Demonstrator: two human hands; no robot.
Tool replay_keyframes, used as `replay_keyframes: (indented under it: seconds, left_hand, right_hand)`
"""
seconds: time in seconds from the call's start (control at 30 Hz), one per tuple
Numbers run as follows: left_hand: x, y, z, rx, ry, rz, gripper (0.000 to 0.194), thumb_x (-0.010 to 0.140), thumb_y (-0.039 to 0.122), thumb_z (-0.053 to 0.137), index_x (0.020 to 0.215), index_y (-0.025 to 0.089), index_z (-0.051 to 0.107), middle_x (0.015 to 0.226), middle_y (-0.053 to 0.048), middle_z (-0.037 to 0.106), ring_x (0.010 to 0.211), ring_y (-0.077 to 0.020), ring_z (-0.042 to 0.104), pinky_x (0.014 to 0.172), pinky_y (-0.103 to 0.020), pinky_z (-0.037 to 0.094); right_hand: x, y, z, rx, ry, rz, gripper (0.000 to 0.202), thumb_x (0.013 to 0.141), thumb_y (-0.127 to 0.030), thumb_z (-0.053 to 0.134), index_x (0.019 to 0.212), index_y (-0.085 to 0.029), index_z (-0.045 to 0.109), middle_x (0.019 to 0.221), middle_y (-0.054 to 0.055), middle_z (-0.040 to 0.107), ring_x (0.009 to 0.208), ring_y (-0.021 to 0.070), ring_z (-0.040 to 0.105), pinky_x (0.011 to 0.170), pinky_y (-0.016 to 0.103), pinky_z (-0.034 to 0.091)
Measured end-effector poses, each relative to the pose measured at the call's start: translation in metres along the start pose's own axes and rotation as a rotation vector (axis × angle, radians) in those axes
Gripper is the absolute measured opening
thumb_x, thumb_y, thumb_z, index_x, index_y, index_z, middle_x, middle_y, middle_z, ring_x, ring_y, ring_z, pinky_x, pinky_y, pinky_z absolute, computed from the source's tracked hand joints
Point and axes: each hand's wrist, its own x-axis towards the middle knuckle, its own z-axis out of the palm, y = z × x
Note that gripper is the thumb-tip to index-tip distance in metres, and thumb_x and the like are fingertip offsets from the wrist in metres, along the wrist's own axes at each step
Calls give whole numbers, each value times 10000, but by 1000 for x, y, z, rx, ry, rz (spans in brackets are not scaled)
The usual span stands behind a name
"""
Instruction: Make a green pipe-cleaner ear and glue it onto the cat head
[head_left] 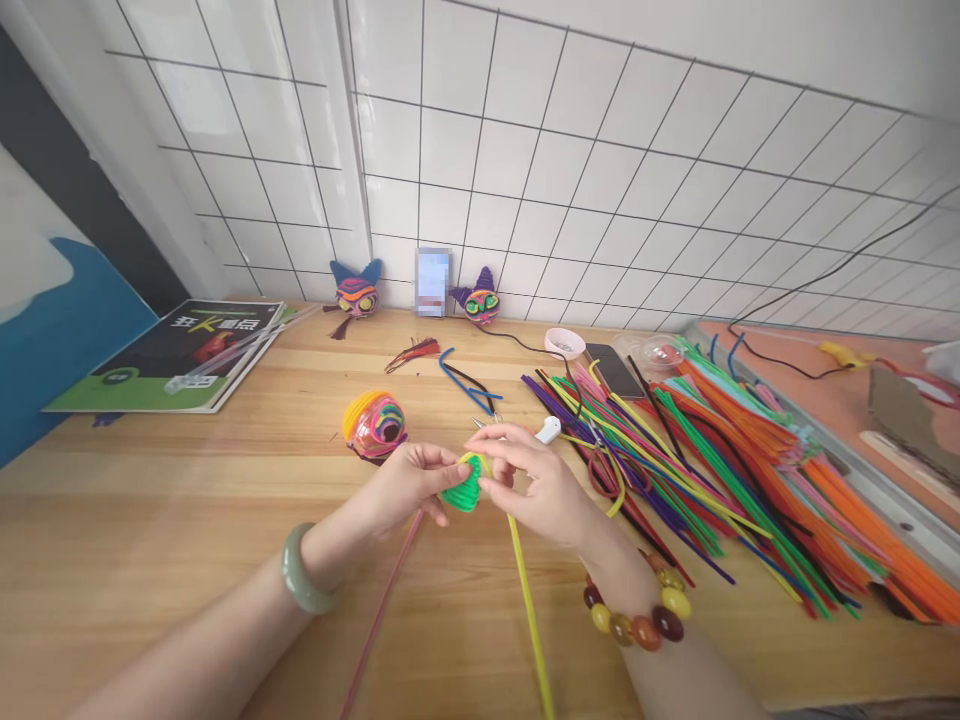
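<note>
Between my hands is a small green piece (463,490) of coiled pipe cleaner with a yellow strip along its upper edge. My left hand (412,487) pinches its left side between thumb and fingers. At the right edge, my right hand (529,475) has thumb and fingers closed on the yellow pipe cleaner (529,600), whose long end hangs toward me. A pink pipe cleaner (382,610) trails down from below my left hand. Just beyond that hand sits a round clear ornament (375,424), partly wrapped in yellow, pink and blue strands.
Loose coloured pipe cleaners (675,480) spread over the right side, with red-handled scissors (602,470) among them. Two eared mask ornaments (356,293) and a lit phone (433,283) lean on the tiled wall. A pink bowl (564,344), dark phone (615,370) and book (180,355) lie around.
</note>
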Motion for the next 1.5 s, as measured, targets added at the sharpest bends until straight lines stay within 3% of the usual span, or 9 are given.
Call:
replay_keyframes:
  seconds: [0.1,0.17,0.33,0.57,0.93,1.33,1.43,1.5]
  left_hand:
    - [0,0,-1,-68,28,-29,286,648,384,676,712,106,654,643,-41,626,510,-85,548,386,-141,460]
    - [0,1,-2,-64,42,-35,291,649,388,674,713,106,651,652,-50,633,517,-91,556,390,-142,460]
    - [1,-1,-2,89,58,12,296,664,386,655,750,103,663,660,-58,646,525,-111,566,407,-178,482]
    - [2,-3,3,201,59,70,324,681,405,624,797,105,664,672,-47,638,556,-127,571,440,-221,511]
    - [0,1,4,-221,84,44,221,650,262,708,818,134,642,827,-47,682,799,-165,635,734,-274,509]
    - [3,1,-1,-247,157,41,157,657,223,707,784,144,661,771,-13,700,762,-121,639,793,-234,475]
    - [3,2,-4,-216,185,80,168,674,235,691,804,139,649,810,-34,704,819,-155,640,825,-272,470]
    - [3,5,-6,-198,213,133,163,683,244,681,796,132,646,833,-43,705,861,-173,632,851,-289,463]
  right_hand:
    - [1,0,-2,-100,57,-53,279,782,-154,472,1007,-227,618,1067,69,548,614,96,515,628,260,466]
    - [2,3,-4,-119,86,-4,251,791,-205,498,1016,-206,609,1022,77,577,637,117,532,598,257,463]
    - [3,11,0,-112,14,130,276,784,-303,546,1032,-200,608,818,37,635,710,159,563,641,270,464]
    - [3,11,10,-53,22,163,189,794,-302,525,909,-204,638,762,24,646,654,150,575,583,247,453]
    - [6,6,10,136,202,248,190,785,-317,530,846,-161,621,635,17,605,553,131,551,553,248,455]
    - [7,7,13,185,181,268,215,780,-344,545,845,-152,614,700,34,616,567,131,557,547,247,457]
    - [8,9,4,144,205,268,240,801,-363,507,832,-151,615,724,46,630,615,148,578,582,258,469]
    - [8,15,-8,74,291,281,271,836,-361,442,875,-152,609,788,64,643,664,162,594,598,266,473]
